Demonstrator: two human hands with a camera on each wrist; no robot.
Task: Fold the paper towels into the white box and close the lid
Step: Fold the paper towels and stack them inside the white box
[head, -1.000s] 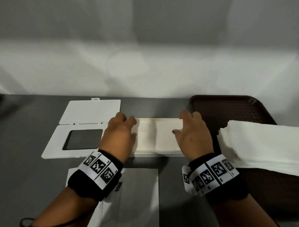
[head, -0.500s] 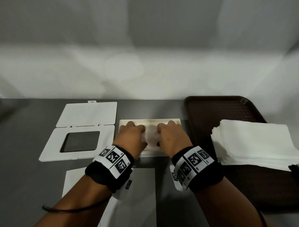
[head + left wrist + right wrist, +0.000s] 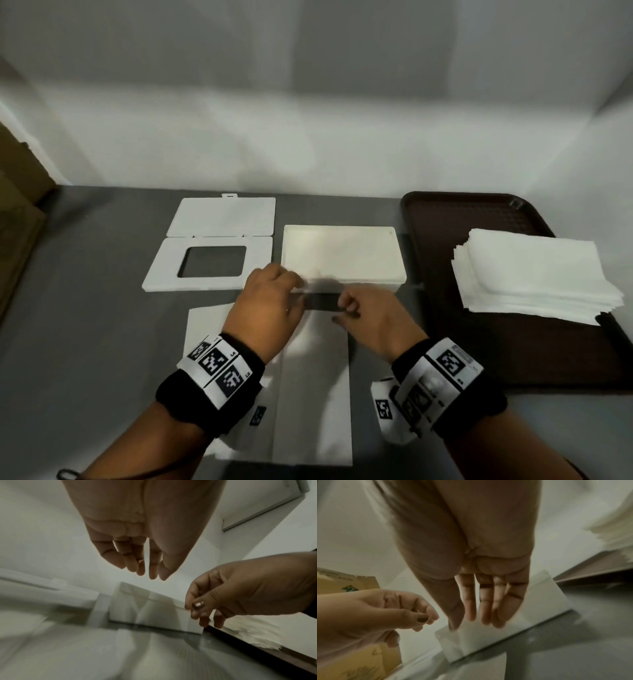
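Observation:
The open white box point(image 3: 342, 253) sits mid-table with a folded paper towel lying flat inside it. Its windowed lid point(image 3: 205, 284) lies flat to its left with the flap point(image 3: 222, 216) open. Another paper towel point(image 3: 315, 394) lies spread on the table close to me. My left hand point(image 3: 291, 284) and right hand point(image 3: 346, 308) hover side by side between the box's near wall and that towel's far edge. The fingers of both hang loosely and hold nothing, as the left wrist view point(image 3: 147, 573) and right wrist view point(image 3: 479, 620) show.
A dark brown tray point(image 3: 445, 212) stands at the right with a stack of white paper towels point(image 3: 534, 274) on it. A cardboard box point(image 3: 17, 222) is at the far left edge. A white wall rises behind the grey table point(image 3: 85, 308).
Both hands have left the towel they were pressing into the box and pulled back toward me, to the far edge of the towel spread on the table.

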